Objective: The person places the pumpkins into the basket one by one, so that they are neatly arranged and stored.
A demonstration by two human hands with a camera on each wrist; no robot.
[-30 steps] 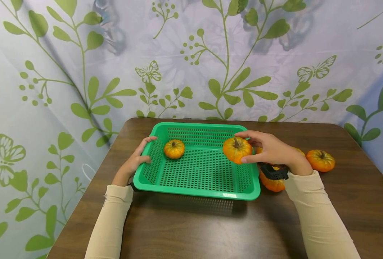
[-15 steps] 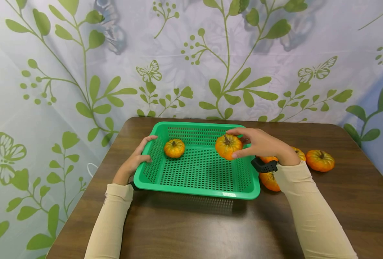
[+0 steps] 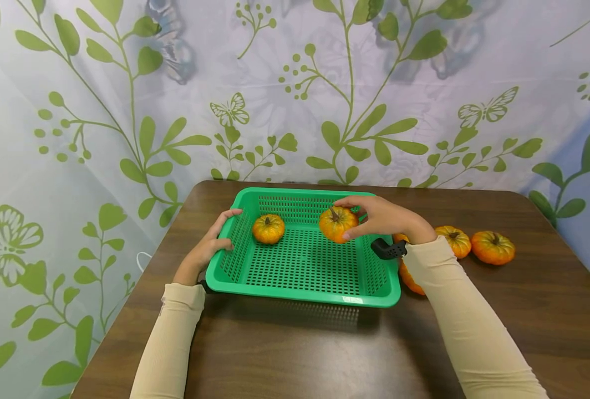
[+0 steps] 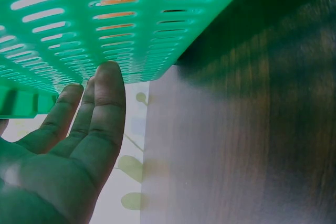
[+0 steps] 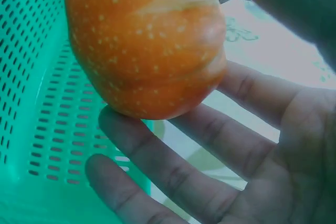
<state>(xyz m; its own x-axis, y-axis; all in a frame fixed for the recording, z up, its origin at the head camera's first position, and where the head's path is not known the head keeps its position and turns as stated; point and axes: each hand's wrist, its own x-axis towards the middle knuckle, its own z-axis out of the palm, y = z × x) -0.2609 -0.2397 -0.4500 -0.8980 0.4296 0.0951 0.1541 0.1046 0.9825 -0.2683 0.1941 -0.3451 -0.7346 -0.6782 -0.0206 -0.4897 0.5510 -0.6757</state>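
Observation:
A small orange pumpkin (image 3: 336, 226) with a brown stem hangs over the right half of the green basket (image 3: 302, 296). My right hand (image 3: 377, 216) grips it between thumb and fingers. Seen from the right wrist, the same pumpkin (image 5: 147, 45) shows a speckled orange side, with fingers beneath and behind it. My left hand (image 3: 210, 244) holds the basket's left rim, thumb over the inside edge. From the left wrist, fingers (image 4: 107, 98) reach along the outside of the slotted wall (image 4: 121, 24). Another pumpkin (image 3: 268, 229) sits inside the basket at the left.
Right of the basket, more pumpkins lie on the brown table (image 3: 295, 354): one at the far right (image 3: 493, 247), one beside it, others partly hidden by the right wrist and sleeve (image 3: 459, 299). A leaf-patterned curtain (image 3: 295, 111) hangs behind the table.
My right hand has moved left with the pumpkin, from near the basket's right rim further in over its floor. My left hand and the basket stay in place.

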